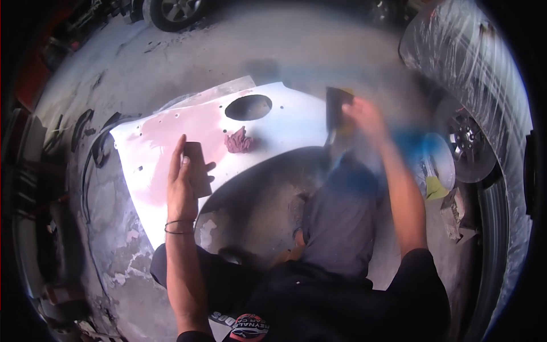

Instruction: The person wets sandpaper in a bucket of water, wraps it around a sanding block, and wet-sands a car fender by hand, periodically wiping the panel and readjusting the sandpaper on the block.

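My left hand (183, 176) holds a dark flat rectangular block (196, 165) upright, fingers wrapped round it, over the left part of a white and pinkish car body panel (296, 108). At the panel's right end, my right hand (364, 114) grips a dark sheet-like piece (337, 108) with a yellowish edge by its right side. A crumpled reddish cloth (239, 141) lies on the panel between my hands, just below an oval hole.
A white bucket (441, 159) with a yellow-green cloth (436, 188) on it stands at the right, beside a wheel (470, 137). Plastic-covered bodywork (467, 62) curves along the right. Another wheel (174, 12) is at the top. Black trim (88, 159) lies left of the panel.
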Tool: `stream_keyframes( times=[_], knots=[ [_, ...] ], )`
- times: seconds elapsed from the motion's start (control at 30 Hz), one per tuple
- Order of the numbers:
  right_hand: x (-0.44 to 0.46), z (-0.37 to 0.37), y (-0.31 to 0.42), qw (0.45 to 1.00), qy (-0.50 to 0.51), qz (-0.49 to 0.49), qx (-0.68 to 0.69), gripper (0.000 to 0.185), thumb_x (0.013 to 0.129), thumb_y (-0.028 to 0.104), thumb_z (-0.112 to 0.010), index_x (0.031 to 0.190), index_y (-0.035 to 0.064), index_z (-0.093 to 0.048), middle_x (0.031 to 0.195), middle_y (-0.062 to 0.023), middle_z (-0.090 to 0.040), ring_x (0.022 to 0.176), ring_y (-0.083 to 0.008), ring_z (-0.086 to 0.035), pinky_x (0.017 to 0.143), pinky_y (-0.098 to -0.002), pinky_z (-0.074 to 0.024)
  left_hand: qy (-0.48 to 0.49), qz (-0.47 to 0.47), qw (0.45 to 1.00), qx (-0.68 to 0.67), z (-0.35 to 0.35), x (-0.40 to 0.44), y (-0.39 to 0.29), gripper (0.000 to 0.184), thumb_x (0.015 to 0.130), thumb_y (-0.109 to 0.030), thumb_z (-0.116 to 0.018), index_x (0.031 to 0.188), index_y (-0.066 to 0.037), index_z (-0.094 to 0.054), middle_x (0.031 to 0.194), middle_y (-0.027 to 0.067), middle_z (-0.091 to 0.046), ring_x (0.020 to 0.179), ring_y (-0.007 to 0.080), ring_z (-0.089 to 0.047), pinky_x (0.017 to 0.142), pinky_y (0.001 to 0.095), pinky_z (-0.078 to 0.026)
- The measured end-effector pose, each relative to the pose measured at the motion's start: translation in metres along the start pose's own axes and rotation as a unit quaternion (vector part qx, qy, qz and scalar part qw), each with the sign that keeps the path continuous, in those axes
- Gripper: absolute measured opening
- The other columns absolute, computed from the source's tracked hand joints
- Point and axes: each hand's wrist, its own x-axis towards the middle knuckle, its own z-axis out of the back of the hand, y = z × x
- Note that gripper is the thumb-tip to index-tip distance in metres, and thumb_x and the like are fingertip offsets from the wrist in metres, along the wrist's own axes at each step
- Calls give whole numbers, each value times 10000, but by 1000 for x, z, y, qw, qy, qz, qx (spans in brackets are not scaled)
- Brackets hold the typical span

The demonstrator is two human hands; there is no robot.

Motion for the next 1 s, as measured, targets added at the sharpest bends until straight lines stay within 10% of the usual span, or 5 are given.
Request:
stream_keyframes(
  times=[0.23, 0.6, 0.63, 0.73, 1.0],
  knots=[
    [-54, 52, -180, 909, 36, -38, -413, 297, 980, 122, -701, 1254, 18, -751, 1220, -274, -748, 1167, -456, -720, 1010, -505, -580, -117, -23, 992, 38, 14, -4, -14, 589, 1174, -254, -499, 1743, -175, -370, 1552, 215, -613, 1155, 357, -780, 857, 371, -648],
    [-62, 67, -347, 941, 253, -147, -171, 280, 1067, 201, -654, 1298, 75, -747, 1250, -180, -777, 1126, -310, -742, 947, -462, -573, -178, 31, 965, 189, 33, 32, 21, 708, 1148, -367, -500, 1785, -179, -253, 1661, 215, -530, 1450, 514, -586, 1159, 576, -490],
    [-61, 62, -298, 867, 294, -44, -399, 292, 1068, 196, -619, 1307, 84, -743, 1266, -201, -770, 1139, -362, -737, 990, -487, -576, -169, 32, 969, 177, 37, 38, 24, 710, 1146, -360, -505, 1784, -173, -254, 1659, 212, -534, 1449, 510, -589, 1147, 558, -503],
    [-65, 47, -425, 915, 15, -75, -395, 342, 1079, 213, -587, 1369, 91, -719, 1282, -223, -757, 1194, -397, -714, 1060, -504, -562, -150, 35, 974, 164, 41, 52, 39, 713, 1143, -352, -513, 1782, -164, -259, 1646, 203, -549, 1435, 497, -606, 1110, 510, -529],
    [-91, -14, -459, 825, 121, -260, -486, 477, 1072, 277, -620, 1483, 35, -605, 1408, -229, -684, 1327, -379, -654, 1132, -491, -535, -159, 52, 965, 200, 3, 60, 36, 686, 1158, -371, -492, 1774, -154, -282, 1607, 172, -595, 1324, 426, -703, 1003, 407, -560]
  ],
)
